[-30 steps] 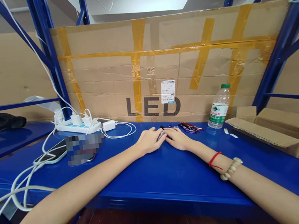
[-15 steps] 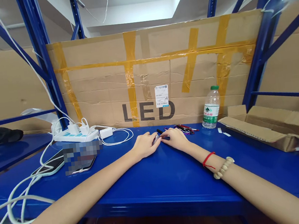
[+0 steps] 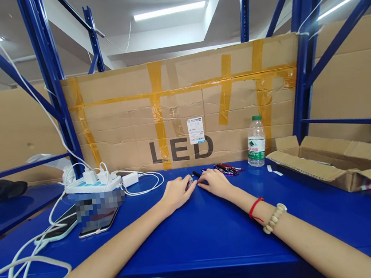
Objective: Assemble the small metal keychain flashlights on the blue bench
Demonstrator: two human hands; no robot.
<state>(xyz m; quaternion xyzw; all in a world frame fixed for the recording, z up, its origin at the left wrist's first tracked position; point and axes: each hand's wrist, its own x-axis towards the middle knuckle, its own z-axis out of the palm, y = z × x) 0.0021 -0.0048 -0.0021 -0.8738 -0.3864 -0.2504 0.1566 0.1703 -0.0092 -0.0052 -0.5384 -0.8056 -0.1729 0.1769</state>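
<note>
While working near the back edge of the blue metal desk (image 3: 197, 240), pinching a small silvery pen-like piece (image 3: 189, 183) in the left hand (image 3: 177, 192), with the right hand (image 3: 214, 183) closed on a slim black pen (image 3: 199, 175). Seemingly mid-joining; next calls for keeping both ends aligned.

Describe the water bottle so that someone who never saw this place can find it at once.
Find the big cardboard sheet printed LED at the back of the blue shelf. Right of those letters, a clear plastic bottle stands upright between a heap of pens and an open cardboard box. It alone is see-through, with a green cap and green-white label.
</note>
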